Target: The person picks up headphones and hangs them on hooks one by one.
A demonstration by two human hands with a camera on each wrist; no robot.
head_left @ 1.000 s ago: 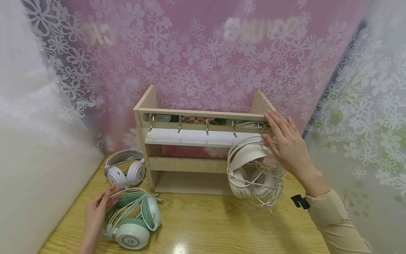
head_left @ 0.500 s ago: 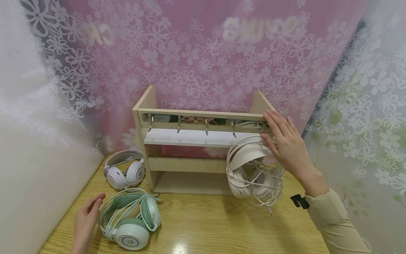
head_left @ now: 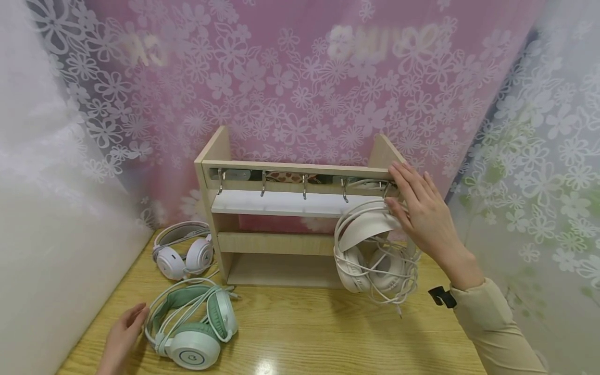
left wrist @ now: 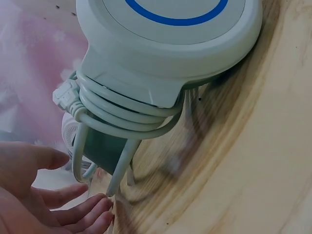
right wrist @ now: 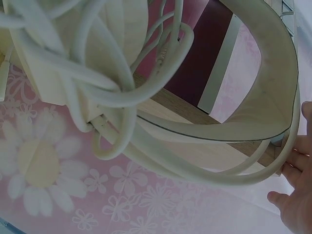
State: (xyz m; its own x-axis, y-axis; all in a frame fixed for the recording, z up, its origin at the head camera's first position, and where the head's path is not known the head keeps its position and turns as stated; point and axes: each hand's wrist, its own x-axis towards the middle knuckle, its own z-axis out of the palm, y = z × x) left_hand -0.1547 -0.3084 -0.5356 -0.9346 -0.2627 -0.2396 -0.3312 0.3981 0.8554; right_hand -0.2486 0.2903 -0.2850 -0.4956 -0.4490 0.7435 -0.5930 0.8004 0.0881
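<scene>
Fingers [head_left: 407, 183] of the right hand [head_left: 424, 216] lie straight and relaxed, tips touching the top rail of the light wooden hook rack [head_left: 292, 169] at its right end, thumb against the headband of the cream-white wired headphones [head_left: 370, 250]. These headphones hang from the rightmost metal hook [head_left: 387, 190], their cord looped in a loose tangle around the ear cups. The right wrist view shows the fingertips [right wrist: 292, 187] beside the headband's edge, gripping nothing.

Fingers [left wrist: 73, 204] of the left hand [head_left: 119, 338] are loosely extended and released, resting on the wooden desk [head_left: 328, 333] just beside the white and mint-green wired headphones [head_left: 194, 323], which lie flat with the cord wound round the band. One ear cup carries a blue ring marking [left wrist: 178, 12]; no lettering can be read.

White and grey headphones [head_left: 183, 252] lie behind, left of the rack. A pink floral curtain [head_left: 300, 78] hangs beyond; the writing showing through it is blurred and unreadable.
</scene>
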